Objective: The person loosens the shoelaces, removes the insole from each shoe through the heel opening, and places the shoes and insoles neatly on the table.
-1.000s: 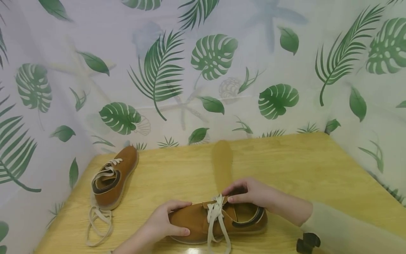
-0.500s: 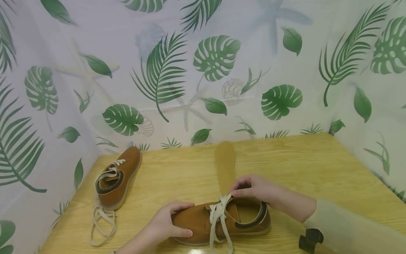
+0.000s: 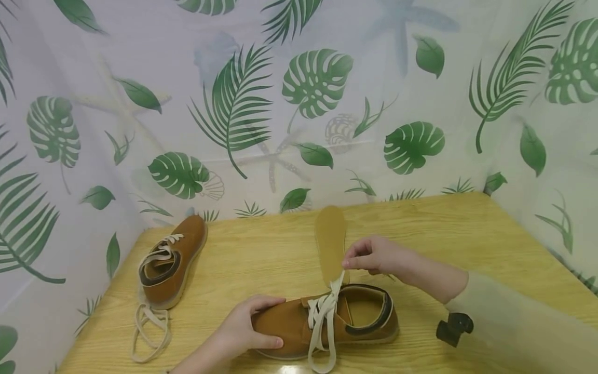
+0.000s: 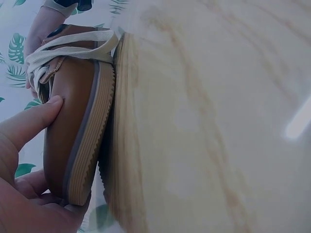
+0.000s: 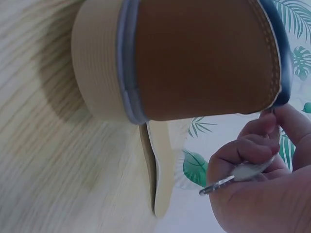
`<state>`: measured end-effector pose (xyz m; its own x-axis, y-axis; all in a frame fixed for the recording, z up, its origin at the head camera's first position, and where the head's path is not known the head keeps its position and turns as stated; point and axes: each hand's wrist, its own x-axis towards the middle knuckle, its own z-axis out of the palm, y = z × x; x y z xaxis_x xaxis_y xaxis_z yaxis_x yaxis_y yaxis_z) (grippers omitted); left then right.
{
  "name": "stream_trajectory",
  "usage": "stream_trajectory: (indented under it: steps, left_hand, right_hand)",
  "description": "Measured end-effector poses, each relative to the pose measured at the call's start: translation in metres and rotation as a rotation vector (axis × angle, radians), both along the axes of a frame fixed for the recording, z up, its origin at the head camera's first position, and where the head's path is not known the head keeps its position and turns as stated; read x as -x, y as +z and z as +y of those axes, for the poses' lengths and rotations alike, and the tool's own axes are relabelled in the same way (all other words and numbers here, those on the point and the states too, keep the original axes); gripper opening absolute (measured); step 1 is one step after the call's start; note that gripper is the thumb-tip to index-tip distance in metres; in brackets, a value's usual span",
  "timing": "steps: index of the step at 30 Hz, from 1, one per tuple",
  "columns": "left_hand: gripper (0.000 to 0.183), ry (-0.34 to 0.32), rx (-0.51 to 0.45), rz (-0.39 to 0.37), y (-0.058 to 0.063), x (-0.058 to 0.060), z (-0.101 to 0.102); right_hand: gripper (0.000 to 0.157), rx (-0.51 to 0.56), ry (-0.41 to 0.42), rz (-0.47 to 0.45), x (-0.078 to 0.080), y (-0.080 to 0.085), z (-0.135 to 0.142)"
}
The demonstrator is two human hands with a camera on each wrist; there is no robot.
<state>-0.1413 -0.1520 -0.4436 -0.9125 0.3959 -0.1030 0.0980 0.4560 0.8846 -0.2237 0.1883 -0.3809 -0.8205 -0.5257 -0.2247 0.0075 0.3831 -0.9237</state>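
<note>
A brown leather shoe (image 3: 280, 324) lies near the front of the table, toe to the left. My left hand (image 3: 240, 328) grips its toe, thumb on the near side, as the left wrist view also shows around the shoe (image 4: 73, 116). Cream shoelaces (image 3: 322, 311) cross the tongue, with a loop hanging over the near side. My right hand (image 3: 380, 254), raised behind the opening, pinches one lace and holds it taut. In the right wrist view a lace end (image 5: 248, 170) with its tip sticks out of my curled fingers, beside the shoe's heel (image 5: 204, 58).
A tan insole (image 3: 330, 239) lies flat behind the shoe. At the table's left stands a matching brown shoe (image 3: 189, 236), with a loose lace (image 3: 151, 332) trailing in front. Leaf-printed cloth (image 3: 308, 119) rises behind and beside the wooden table (image 3: 420, 228).
My right hand has moved up and away from the shoe's tongue, drawing the lace out straight toward the insole. My left hand stays on the toe.
</note>
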Motion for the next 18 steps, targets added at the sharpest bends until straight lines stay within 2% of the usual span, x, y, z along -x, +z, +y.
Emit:
stream_trajectory:
  steps: [5,11,18]
  left_hand:
    - [0.073,0.016,0.022,0.017,-0.002,0.0,0.003]
    - [0.072,0.039,0.03,-0.003,-0.006,0.0,0.005]
    - [0.074,0.043,0.014,-0.007,-0.011,-0.003,0.002]
  right_hand:
    - [0.013,-0.031,-0.003,0.015,0.002,0.001,0.0]
    - [0.007,0.018,0.017,-0.012,0.004,0.001,0.001]
    - [0.018,0.063,0.038,-0.072,0.005,-0.005,0.006]
